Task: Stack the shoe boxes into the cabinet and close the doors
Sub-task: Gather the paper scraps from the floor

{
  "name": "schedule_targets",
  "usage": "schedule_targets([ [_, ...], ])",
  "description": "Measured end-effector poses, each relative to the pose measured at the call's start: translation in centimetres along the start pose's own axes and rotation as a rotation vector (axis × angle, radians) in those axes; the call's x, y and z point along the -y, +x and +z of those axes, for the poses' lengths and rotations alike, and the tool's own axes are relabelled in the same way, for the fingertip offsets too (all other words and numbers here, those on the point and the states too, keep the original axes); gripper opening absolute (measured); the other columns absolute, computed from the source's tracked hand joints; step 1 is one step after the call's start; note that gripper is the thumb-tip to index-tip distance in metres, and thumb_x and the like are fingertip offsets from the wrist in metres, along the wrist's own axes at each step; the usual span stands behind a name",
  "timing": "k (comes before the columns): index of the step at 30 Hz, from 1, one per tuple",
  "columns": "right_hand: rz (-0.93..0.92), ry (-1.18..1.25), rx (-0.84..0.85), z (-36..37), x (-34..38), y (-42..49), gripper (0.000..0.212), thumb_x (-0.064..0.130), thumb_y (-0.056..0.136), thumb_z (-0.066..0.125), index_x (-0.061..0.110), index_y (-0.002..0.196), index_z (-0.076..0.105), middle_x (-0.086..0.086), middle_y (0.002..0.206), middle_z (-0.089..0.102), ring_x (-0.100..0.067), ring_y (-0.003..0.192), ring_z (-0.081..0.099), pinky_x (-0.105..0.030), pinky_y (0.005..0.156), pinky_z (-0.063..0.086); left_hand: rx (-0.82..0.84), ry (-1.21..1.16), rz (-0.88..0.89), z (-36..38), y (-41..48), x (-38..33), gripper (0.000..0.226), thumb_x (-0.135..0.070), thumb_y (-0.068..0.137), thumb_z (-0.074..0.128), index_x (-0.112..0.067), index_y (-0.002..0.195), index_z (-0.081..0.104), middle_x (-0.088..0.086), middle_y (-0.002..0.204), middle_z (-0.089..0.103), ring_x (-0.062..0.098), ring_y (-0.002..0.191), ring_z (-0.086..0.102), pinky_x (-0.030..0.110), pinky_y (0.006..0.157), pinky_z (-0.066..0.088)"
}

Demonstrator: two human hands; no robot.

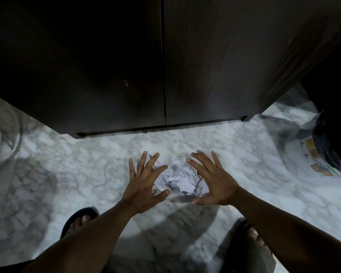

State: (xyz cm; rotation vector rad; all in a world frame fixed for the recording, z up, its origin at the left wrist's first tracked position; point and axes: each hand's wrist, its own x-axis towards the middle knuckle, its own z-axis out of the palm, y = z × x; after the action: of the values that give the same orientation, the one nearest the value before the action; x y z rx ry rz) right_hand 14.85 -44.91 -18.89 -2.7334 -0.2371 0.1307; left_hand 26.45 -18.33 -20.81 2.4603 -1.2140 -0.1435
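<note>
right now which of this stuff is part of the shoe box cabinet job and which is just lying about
Job: cabinet, its doors shut; left hand and right hand, both open. No shoe boxes in view.

Lying about: crumpled paper on the marble floor between the hands; black bag at right; sandals.

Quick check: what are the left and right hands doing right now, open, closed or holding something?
Left hand: open, fingers spread, holding nothing.
Right hand: open, fingers spread, holding nothing.
Crumpled paper lies between them.
</note>
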Motion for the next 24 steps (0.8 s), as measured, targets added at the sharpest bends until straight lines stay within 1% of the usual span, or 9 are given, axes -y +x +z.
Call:
schedule_targets([
  [2,0.022,0.022,0.040,-0.1,-1.1,-1.3,0.125,0.092,0.066,0.054,0.022,0.159,0.008,-0.007,0.167,0.003,-0.025,0.155,-0.005,-0.060,0.122,0.001,0.007,-0.001,-0.058,-0.2,0.0,0.3,0.084,-0.084,0.084,0.034,-0.033,0.151,0.036,0.004,0.167,0.009,0.033,0.154,-0.004,0.068,0.115,-0.008],
  [4,0.034,0.036,0.105,0.7,-1.4,-2.4,0.131,0.093,0.064,0.054,0.027,0.159,-0.006,-0.006,0.167,-0.009,-0.026,0.154,-0.012,-0.061,0.121,0.003,0.120,0.033,-0.040,0.0,0.1,0.0,0.098,-0.093,0.074,0.037,-0.042,0.155,0.017,0.003,0.168,-0.001,0.034,0.153,-0.013,0.071,0.114,-0.008],
  [6,0.014,0.021,0.098,2.3,-0.9,-2.6,0.134,0.093,0.062,0.055,0.028,0.158,-0.012,-0.009,0.167,-0.011,-0.030,0.153,-0.011,-0.062,0.120,0.005,0.238,0.090,0.025,0.7,-0.1,-0.4,0.106,-0.098,0.067,0.039,-0.050,0.154,0.003,0.000,0.168,-0.008,0.034,0.151,-0.018,0.074,0.113,-0.003],
  [8,-0.026,0.019,0.045,3.5,-0.4,-1.9,0.135,0.091,0.062,0.059,0.025,0.159,-0.008,-0.012,0.167,-0.007,-0.035,0.153,-0.007,-0.061,0.120,0.004,0.276,0.140,0.064,1.2,-0.2,-0.7,0.104,-0.099,0.066,0.039,-0.051,0.154,0.012,0.000,0.168,-0.002,0.038,0.152,-0.011,0.077,0.110,-0.001],
  [11,-0.062,0.066,-0.013,4.2,0.7,-0.1,0.130,0.087,0.064,0.059,0.018,0.159,0.002,-0.017,0.166,-0.003,-0.039,0.153,-0.005,-0.056,0.122,-0.001,0.290,0.214,0.099,1.9,-0.2,-0.9,0.087,-0.094,0.075,0.035,-0.049,0.150,0.032,0.001,0.166,0.013,0.041,0.152,0.002,0.081,0.106,0.005],
  [15,0.007,0.101,-0.038,4.4,2.3,1.7,0.103,0.080,0.082,0.044,0.024,0.160,0.004,-0.009,0.167,-0.002,-0.029,0.154,-0.006,-0.060,0.122,0.004,0.272,0.265,0.111,1.9,-0.2,-1.0,0.064,-0.077,0.093,0.030,-0.045,0.146,0.042,0.001,0.163,0.026,0.043,0.152,0.006,0.080,0.107,0.008],
  [18,0.042,0.033,-0.063,5.0,2.4,1.8,0.081,0.068,0.095,0.038,0.020,0.159,0.018,-0.003,0.167,0.013,-0.021,0.155,-0.001,-0.059,0.121,0.009,0.245,0.231,0.099,1.5,-0.2,-1.3,0.050,-0.062,0.101,0.027,-0.041,0.141,0.048,-0.002,0.162,0.029,0.037,0.153,0.006,0.076,0.110,0.010],
  [21,0.073,-0.010,-0.098,5.5,2.4,1.9,0.073,0.062,0.099,0.040,0.016,0.155,0.030,-0.002,0.162,0.028,-0.018,0.154,0.007,-0.056,0.122,0.013,0.162,0.117,0.082,1.7,-0.2,-1.3,0.038,-0.049,0.102,0.038,-0.033,0.131,0.056,-0.005,0.158,0.037,0.030,0.154,0.009,0.071,0.114,0.012],
  [24,0.087,-0.033,-0.112,5.8,2.4,1.9,0.066,0.057,0.101,0.038,0.015,0.152,0.037,-0.004,0.158,0.037,-0.018,0.154,0.013,-0.055,0.121,0.016,0.061,0.046,0.084,2.5,-0.1,-1.0,0.025,-0.038,0.098,0.052,-0.025,0.116,0.063,-0.002,0.142,0.054,0.025,0.152,0.021,0.065,0.117,0.015],
])
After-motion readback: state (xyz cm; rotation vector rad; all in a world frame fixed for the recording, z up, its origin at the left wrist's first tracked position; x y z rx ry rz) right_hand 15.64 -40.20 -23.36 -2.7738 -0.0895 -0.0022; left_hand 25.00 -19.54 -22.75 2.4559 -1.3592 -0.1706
